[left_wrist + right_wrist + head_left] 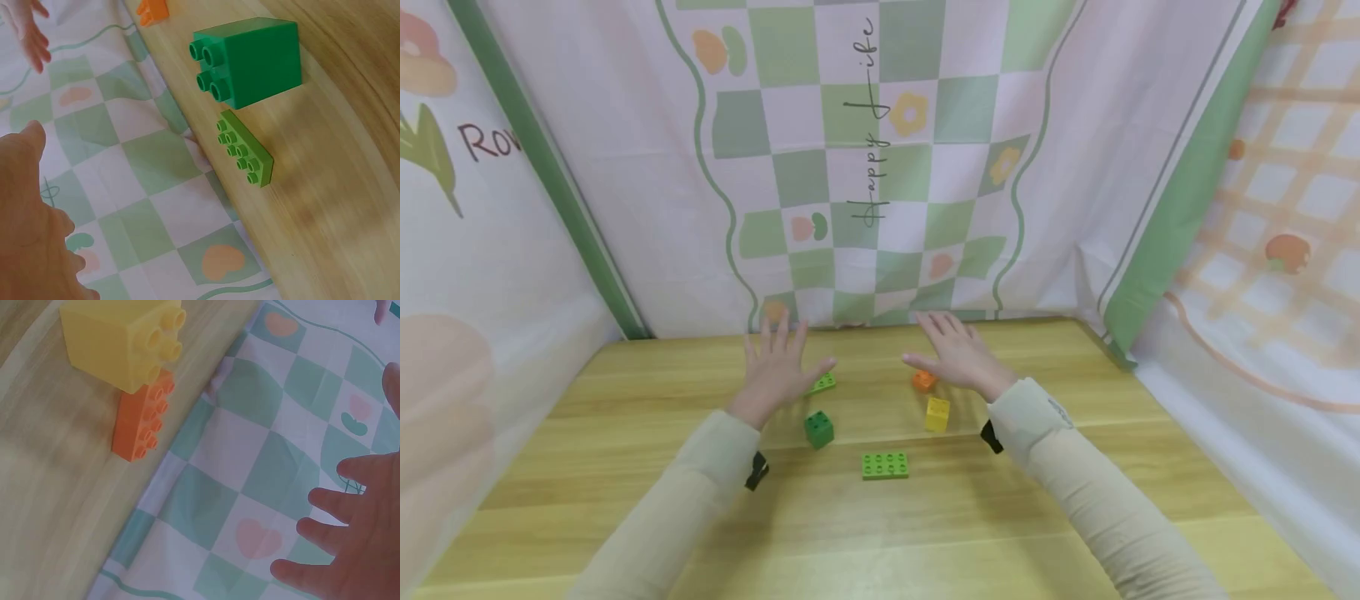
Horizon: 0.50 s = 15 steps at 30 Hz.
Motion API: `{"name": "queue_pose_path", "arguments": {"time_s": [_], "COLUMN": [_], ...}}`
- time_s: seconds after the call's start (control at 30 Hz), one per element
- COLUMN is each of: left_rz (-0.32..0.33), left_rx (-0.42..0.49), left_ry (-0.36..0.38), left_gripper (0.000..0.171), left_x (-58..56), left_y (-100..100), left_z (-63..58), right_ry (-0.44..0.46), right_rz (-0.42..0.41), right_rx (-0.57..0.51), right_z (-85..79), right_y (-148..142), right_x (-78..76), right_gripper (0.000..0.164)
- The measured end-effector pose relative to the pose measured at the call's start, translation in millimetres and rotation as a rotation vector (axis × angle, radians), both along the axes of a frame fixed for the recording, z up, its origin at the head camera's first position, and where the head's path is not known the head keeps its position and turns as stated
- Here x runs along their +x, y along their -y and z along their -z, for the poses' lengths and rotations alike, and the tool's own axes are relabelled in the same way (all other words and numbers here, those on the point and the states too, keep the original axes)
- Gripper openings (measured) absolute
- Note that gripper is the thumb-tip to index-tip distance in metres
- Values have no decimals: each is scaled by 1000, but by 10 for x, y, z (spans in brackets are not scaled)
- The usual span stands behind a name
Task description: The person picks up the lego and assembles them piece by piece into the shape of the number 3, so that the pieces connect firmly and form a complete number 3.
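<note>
Both hands hover over the table with fingers spread, holding nothing. My left hand (777, 373) is above a light green flat brick (823, 383), which it partly covers in the head view. Nearer me stands a dark green cube-shaped brick (819, 429), its studs facing up. My right hand (958, 354) is over the far right side, beside an orange brick (924, 381) that it partly overlaps. A yellow cube-shaped brick (937, 414) stands just in front of the orange one. Closest to me, in the middle, lies another light green brick (885, 466) with two rows of studs.
The wooden table (880, 550) reaches back to a hanging cloth (887, 183) with green and white checks. More printed cloth hangs at the left (445, 250) and right (1285, 217) sides. A black wrist strap (992, 436) shows under the right sleeve.
</note>
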<state>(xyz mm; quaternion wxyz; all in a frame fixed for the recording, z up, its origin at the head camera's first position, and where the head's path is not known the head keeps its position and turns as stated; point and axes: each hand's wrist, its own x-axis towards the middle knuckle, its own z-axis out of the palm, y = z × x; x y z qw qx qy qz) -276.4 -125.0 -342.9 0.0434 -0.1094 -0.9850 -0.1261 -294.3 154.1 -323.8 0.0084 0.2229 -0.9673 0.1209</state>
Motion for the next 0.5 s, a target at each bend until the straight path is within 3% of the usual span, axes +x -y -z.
{"name": "queue_pose_path", "arguments": {"time_s": [0.5], "left_rz": [39], "left_rx": [-19], "left_ry": [-24], "left_gripper": [84], "left_x": [122], "left_y": [-7], "left_z": [112], "right_ry": [-14], "right_rz": [-51], "right_rx": [-90], "right_z": [137], "right_y": [-65], "right_x": [49], "right_gripper": [81]}}
